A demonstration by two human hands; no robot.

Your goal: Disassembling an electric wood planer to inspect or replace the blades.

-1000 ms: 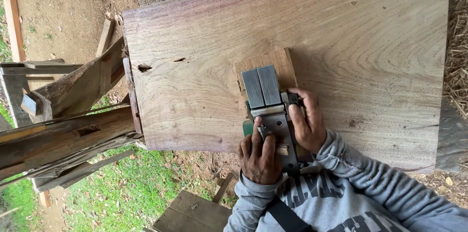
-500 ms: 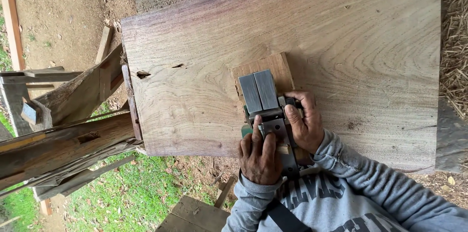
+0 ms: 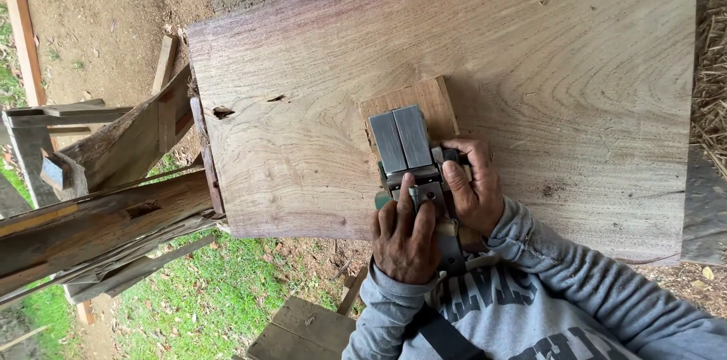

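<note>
Both hands close on an upturned power planer — the left hand lies on top of its body with the forefinger stretched along the metal, the right hand wraps the side grip, thumb pressing the casing. The planer's flat grey sole plates face up, and the tool rests on a small wooden block set near the close edge of a broad wooden slab, pale brown with curved grain and a dark knot hole toward its left end. Grey sweatshirt sleeves reach in from the lower right, with a dark strap crossing the chest. To the left of the slab, rough timbers and planks lean together above a patch of grass — bare dirt lies behind them. Dry straw shows along the right edge, and a small plank platform sits on the ground below the slab.
</note>
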